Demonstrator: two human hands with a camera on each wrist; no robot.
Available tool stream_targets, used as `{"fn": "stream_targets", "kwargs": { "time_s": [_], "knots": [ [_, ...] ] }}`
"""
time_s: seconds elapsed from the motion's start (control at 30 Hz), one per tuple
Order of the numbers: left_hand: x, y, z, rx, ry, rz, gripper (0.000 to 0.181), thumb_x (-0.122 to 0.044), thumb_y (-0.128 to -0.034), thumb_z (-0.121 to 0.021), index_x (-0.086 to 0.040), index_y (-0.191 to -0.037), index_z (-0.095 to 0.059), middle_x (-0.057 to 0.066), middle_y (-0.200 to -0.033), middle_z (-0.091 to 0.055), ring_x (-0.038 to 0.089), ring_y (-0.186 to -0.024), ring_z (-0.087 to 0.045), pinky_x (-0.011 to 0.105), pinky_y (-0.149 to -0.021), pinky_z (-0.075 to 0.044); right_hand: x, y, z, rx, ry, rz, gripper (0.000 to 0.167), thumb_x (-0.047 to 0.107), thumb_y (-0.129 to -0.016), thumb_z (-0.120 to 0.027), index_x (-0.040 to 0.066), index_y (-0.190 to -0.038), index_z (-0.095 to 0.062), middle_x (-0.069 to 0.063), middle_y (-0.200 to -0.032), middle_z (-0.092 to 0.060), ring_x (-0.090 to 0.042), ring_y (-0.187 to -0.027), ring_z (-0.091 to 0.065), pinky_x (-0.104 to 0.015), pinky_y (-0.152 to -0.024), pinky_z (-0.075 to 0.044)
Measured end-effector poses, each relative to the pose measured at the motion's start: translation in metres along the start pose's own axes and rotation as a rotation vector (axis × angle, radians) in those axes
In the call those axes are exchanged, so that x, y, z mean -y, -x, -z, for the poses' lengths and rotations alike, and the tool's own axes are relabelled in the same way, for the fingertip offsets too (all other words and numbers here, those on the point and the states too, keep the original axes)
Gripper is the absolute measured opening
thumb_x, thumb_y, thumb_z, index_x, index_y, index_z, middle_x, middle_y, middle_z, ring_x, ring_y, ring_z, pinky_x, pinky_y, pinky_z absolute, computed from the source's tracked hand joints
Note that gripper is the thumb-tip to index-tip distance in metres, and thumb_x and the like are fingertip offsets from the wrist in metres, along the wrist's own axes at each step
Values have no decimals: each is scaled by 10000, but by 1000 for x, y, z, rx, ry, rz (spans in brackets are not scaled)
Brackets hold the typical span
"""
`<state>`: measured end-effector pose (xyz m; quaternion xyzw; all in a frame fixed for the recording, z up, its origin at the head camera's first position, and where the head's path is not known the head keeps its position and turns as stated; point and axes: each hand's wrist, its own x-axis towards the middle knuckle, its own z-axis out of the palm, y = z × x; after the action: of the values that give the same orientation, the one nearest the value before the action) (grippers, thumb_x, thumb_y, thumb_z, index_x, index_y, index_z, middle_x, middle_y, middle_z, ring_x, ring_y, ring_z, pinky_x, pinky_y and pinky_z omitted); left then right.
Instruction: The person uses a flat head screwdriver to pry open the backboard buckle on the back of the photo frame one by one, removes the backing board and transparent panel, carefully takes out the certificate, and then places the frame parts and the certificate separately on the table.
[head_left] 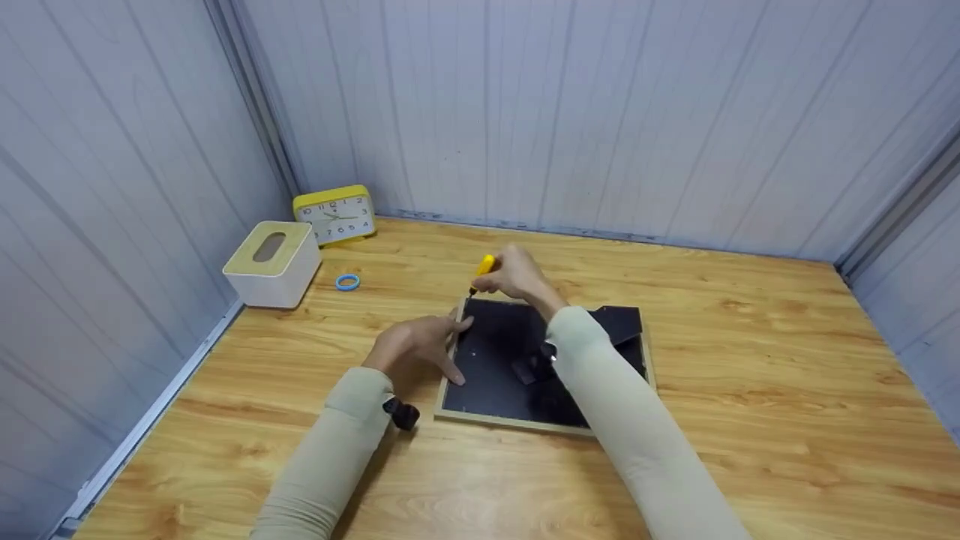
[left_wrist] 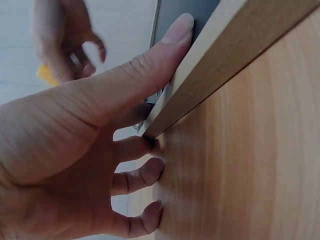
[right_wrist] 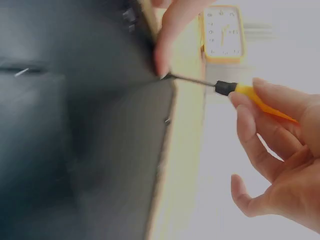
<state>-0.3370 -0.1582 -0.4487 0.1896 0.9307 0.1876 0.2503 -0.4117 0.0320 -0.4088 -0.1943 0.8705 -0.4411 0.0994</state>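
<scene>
A picture frame (head_left: 491,421) with pale wooden edges lies with its black backing (head_left: 495,375) facing up. My left hand (head_left: 424,341) holds its left side: the thumb (left_wrist: 175,37) is over the rim while other fingers are by the outer edge and the tabletop. Between thumb and fingers, my right hand (head_left: 517,274) pinches a small screwdriver (right_wrist: 227,88) with a yellow handle and black collar. Its thin shaft slants down to the far left corner of the frame, close to a left fingertip (right_wrist: 162,62). Exactly what the tip touches is too blurred to tell.
Back left on the wooden table (head_left: 750,390) are a white tissue box (head_left: 274,289) with a wooden lid, a yellow clock (head_left: 335,216) and a blue ring (head_left: 347,282). A dark flap (head_left: 619,324) sits at the frame's far right corner. Pale panel walls (head_left: 525,112) enclose the table.
</scene>
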Motion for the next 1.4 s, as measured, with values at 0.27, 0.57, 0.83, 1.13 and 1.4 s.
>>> {"fn": "stream_targets", "kwargs": {
  "time_s": [0.27, 0.57, 0.83, 1.13, 1.4],
  "knots": [
    [0, 5, 5, 15, -31, -18, 1120, -472, -756, -860, -190, -1611, -193, 187, -1639, -152, 341, -1462, -264, 465, -1144, -301, 39, -14, -12, 103, 235, 105, 92, 82, -881, -750, -2, -919, -756, -85, -822, -727, -192, -712, -647, -269, -623, -498],
    [-3, 0, 6, 14, -31, -18, 1113, -470, -746, -867, -215, -1608, -208, 153, -1645, -145, 329, -1462, -266, 462, -1142, -305, 29, -9, 1, 116, 198, 108, 55, 55, -872, -747, 2, -881, -760, -87, -778, -727, -246, -716, -669, -268, -596, -486],
    [-1, -2, 2, 6, 13, -25, 1120, -445, -734, -880, -224, -1605, -214, 146, -1650, -93, 321, -1486, -198, 447, -1164, -264, 14, 7, 18, 113, 437, 66, 121, 128, -861, -747, 19, -911, -756, -87, -852, -729, -209, -718, -637, -429, -805, -522],
    [4, 2, 3, 5, 86, -51, 1127, -385, -756, -876, -191, -1612, -169, 148, -1654, -61, 332, -1502, -131, 455, -1171, -245, -33, 47, 52, 174, 641, 35, 167, 122, -918, -697, 1, -1020, -748, -133, -1046, -727, -326, -987, -661, -512, -911, -469],
    [11, 6, -5, -6, 163, -78, 1113, -383, -755, -880, -223, -1614, -190, 133, -1652, -133, 327, -1494, -176, 469, -1158, -273, -79, 106, 101, 77, 381, 37, 274, 121, -1030, -535, -88, -1206, -542, -182, -971, -596, -248, -766, -522, -401, -693, -471]
  ]
}}
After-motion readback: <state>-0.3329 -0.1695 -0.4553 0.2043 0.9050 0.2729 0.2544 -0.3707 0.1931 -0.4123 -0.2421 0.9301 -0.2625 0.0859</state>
